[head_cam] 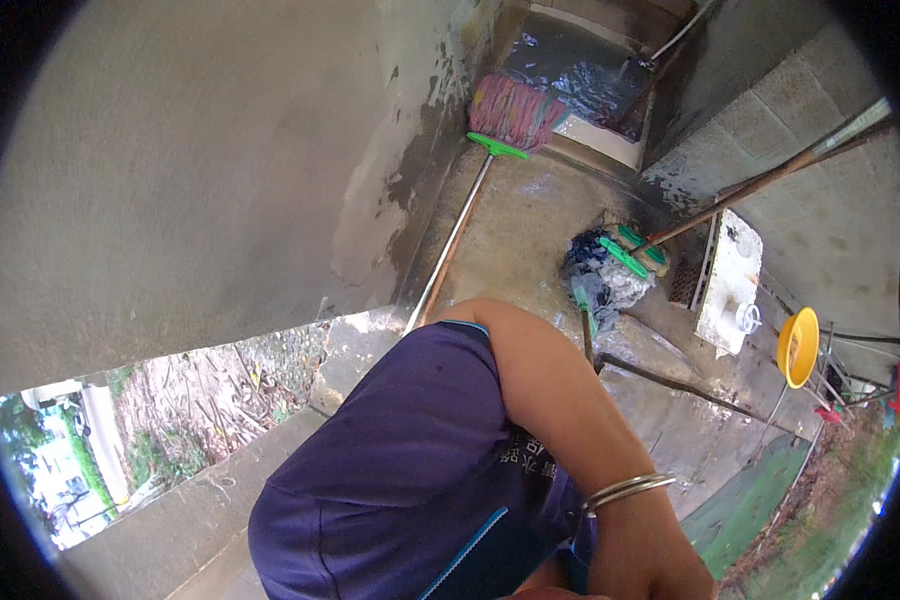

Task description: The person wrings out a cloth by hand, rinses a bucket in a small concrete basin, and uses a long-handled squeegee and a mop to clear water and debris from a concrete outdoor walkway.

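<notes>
My left hand [656,574] is cut off by the bottom edge, below a wrist with silver-coloured bangles [630,491]; its fingers and anything in them are hidden. A little more skin shows beside it, but I cannot tell what part it is. My right hand cannot be made out. My bent left arm and purple sleeve fill the lower middle. Beyond them, a pink string mop [514,112] with a green clamp and metal handle rests its head at the edge of a water-filled basin [570,75]. Grey and blue mop heads [611,281] with green clamps lie on the wet floor.
A long wooden handle [757,180] slants from the mop heads to the upper right. Beside them are a stained white panel [731,277] and a yellow plastic basin [798,347]. A concrete wall [217,165] rises at left. A green mat [750,502] lies at lower right.
</notes>
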